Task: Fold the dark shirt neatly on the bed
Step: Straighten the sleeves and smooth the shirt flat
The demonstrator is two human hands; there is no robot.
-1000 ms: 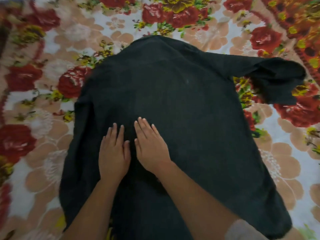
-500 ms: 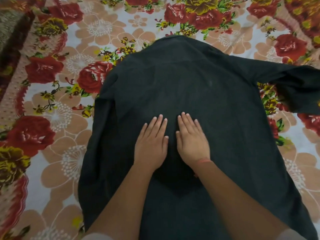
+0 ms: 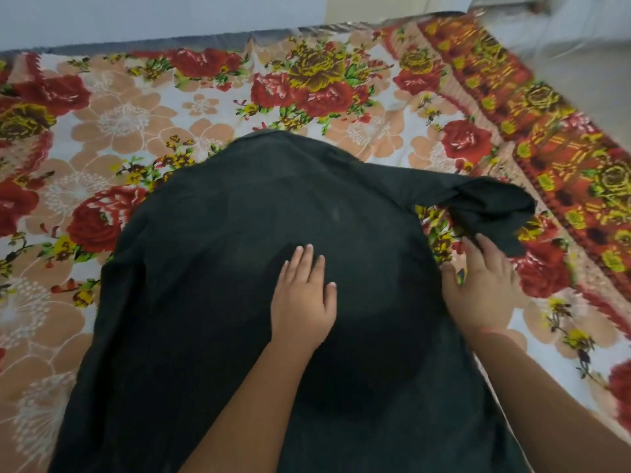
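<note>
Shirt: my dark shirt (image 3: 239, 285) lies spread on the bed (image 3: 129, 117), back side up as far as I can tell, collar end away from me, hem toward me.
Left hand: my left hand (image 3: 302, 298) rests open and flat on the middle of the shirt, fingers together, gripping nothing.
Right hand: my right hand (image 3: 481, 285) is open at the shirt's right edge, palm down, fingertips just at the bunched sleeve (image 3: 488, 206); I see no cloth pinched yet.
Handling: I judge the fabric soft, light and limp, so it will sag and crease if lifted by one point. It should not slip much on the floral bedsheet.
Where to hold: I would take the sleeve near its cuff and the shoulder seam, keeping the left palm down as an anchor.
Hidden: the hem runs out of view below, my forearms cover part of the cloth, the left sleeve seems tucked under, and seams are hard to read on the dark fabric.
</note>
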